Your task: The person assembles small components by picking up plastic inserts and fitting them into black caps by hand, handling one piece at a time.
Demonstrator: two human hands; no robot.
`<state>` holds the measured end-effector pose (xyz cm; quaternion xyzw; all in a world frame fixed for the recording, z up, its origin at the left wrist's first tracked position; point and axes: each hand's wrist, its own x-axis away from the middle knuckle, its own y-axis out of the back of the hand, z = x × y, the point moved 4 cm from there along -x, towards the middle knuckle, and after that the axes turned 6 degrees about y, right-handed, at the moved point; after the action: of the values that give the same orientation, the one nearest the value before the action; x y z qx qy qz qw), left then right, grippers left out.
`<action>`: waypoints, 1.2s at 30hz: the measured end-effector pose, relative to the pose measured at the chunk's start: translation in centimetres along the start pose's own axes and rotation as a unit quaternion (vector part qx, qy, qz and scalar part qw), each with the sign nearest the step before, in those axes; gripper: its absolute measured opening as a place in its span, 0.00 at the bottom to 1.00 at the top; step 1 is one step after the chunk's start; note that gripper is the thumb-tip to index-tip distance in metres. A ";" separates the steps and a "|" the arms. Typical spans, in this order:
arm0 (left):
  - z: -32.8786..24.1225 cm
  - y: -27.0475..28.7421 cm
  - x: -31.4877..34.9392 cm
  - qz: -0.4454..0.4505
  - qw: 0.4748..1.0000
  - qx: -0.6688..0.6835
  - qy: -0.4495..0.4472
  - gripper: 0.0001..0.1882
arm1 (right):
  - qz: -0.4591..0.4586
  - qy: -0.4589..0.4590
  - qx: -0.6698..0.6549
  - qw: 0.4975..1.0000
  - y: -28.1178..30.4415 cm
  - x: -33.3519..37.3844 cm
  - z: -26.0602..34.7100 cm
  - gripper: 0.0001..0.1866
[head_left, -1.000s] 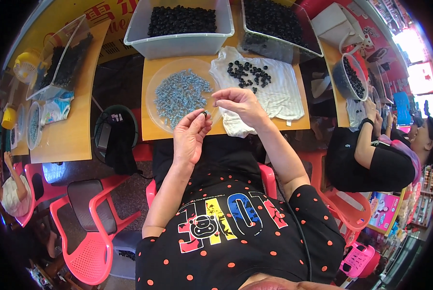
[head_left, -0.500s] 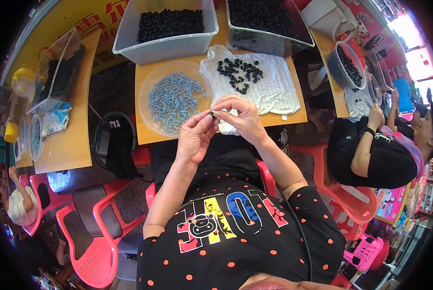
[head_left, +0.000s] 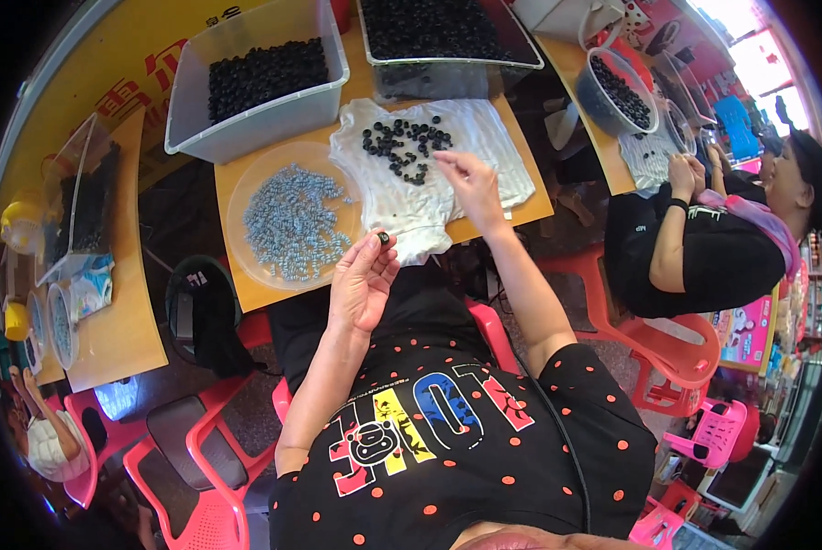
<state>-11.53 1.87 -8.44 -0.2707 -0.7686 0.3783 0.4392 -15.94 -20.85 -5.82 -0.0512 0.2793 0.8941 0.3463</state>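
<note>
My left hand (head_left: 360,280) is raised in front of the table's near edge, with a small round black piece (head_left: 382,237) pinched between thumb and fingertips. My right hand (head_left: 473,188) is over the white cloth (head_left: 498,151), its fingers stretched toward a loose group of small round black pieces (head_left: 388,145). Nothing shows clearly between those fingers. Left of the cloth, a round clear tray (head_left: 246,266) holds many small blue-grey coil-shaped pieces (head_left: 292,220).
Two large clear bins, a left one (head_left: 186,137) and a right one (head_left: 447,62), hold black pieces at the table's back. Pink chairs (head_left: 200,458) stand behind at left. At the right table another person (head_left: 704,238) sits beside a round tub (head_left: 603,115) of black pieces.
My hands have parted. The right one moved away and forward over the cloth toward the black pieces; the left stayed near, with the black piece now plainly visible. The view shifted slightly.
</note>
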 end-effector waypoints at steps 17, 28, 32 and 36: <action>0.1 0.8 -0.8 -0.009 0.999 -0.019 0.040 0.10 | 0.015 0.129 0.143 0.981 0.0 -3.2 -5.8 0.09; -0.9 0.5 -0.9 0.002 0.999 -0.027 0.028 0.10 | 0.023 0.136 0.159 0.978 0.3 -3.6 -4.9 0.08; -1.4 0.2 -1.0 0.000 0.999 -0.030 0.018 0.10 | 0.024 0.125 0.125 0.984 0.2 -3.4 -4.9 0.09; -1.3 0.3 -1.3 0.006 0.999 -0.027 0.018 0.10 | 0.017 0.124 0.124 0.984 0.4 -2.9 -5.2 0.11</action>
<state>-9.76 1.56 -8.86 -0.2935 -0.7686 0.3551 0.4438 -14.52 -25.60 -9.16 -0.1139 0.4301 0.8448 0.2973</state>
